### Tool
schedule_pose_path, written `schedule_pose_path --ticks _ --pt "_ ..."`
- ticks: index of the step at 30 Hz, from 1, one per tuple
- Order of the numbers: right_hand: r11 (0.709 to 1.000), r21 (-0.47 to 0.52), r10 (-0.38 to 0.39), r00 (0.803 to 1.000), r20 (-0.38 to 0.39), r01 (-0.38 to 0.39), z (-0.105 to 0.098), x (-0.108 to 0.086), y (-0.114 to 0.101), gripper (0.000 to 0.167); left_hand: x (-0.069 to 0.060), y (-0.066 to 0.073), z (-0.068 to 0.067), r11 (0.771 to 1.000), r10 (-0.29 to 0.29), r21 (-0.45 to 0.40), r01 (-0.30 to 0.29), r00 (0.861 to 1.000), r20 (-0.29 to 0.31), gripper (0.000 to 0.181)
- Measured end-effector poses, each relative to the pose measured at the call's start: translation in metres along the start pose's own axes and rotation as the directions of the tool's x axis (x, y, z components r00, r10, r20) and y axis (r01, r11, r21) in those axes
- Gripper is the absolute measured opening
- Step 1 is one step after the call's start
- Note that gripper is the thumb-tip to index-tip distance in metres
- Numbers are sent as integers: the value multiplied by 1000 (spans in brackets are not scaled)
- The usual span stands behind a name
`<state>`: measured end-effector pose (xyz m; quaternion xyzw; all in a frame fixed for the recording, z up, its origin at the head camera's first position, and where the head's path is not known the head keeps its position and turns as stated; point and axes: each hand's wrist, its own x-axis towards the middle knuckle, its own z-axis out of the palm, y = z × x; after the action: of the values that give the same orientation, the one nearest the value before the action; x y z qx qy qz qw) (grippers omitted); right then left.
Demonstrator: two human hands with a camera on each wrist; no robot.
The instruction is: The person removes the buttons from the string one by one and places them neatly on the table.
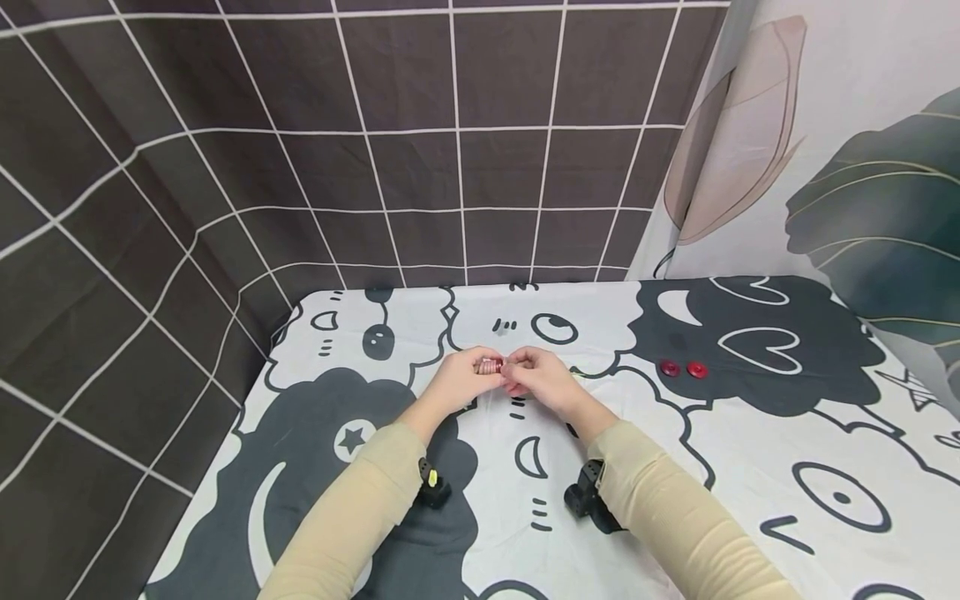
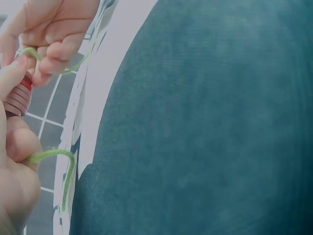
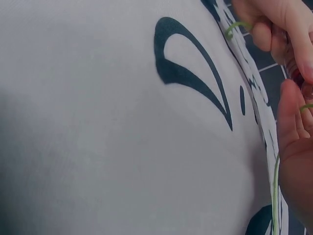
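Observation:
My left hand [image 1: 459, 385] grips a short stack of reddish, ringed discs [image 2: 19, 98], which look like buttons. From the palm side of that hand trails a green cord [image 2: 68, 171]. Close against it, my right hand [image 1: 549, 385] has its fingertips at the end of the stack, where the disc is brighter red. Its fingers pinch the green cord, and a long part of the cord hangs below this hand in the right wrist view. Fingers hide much of the stack and where the cord enters it.
Two round red buttons, one dark [image 1: 670, 367] and one bright [image 1: 697, 369], lie to the right on the patterned cloth [image 1: 600, 533]. A dark gridded curtain [image 1: 405, 175] stands behind and at the left. A leaf-print curtain [image 1: 840, 100] hangs at the right.

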<state>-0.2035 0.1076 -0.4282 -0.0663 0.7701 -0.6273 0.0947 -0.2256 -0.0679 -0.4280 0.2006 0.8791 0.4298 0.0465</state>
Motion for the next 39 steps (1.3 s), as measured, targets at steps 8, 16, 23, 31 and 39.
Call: schedule_pose_path --ticks 8,16,23,31,39 --pt "998 -64 2 1000 -27 -4 -9 -2 -1 20 1 -1 -1 1000 -24 5 24 1000 10 37" --pt "998 -55 -30 998 -48 28 -17 -2 2 15 1 0 -1 999 -42 17 42 999 8 37" --pt "997 -63 -48 995 -87 43 -21 -5 6 12 0 3 -2 999 -49 15 49 999 12 35" --pt "998 -43 -41 992 -117 36 -27 -7 7 13 1 5 -1 999 -35 26 35 999 15 33" --pt "998 -57 2 988 -157 -11 -38 -13 9 17 0 5 1 999 -30 25 29 999 18 33"
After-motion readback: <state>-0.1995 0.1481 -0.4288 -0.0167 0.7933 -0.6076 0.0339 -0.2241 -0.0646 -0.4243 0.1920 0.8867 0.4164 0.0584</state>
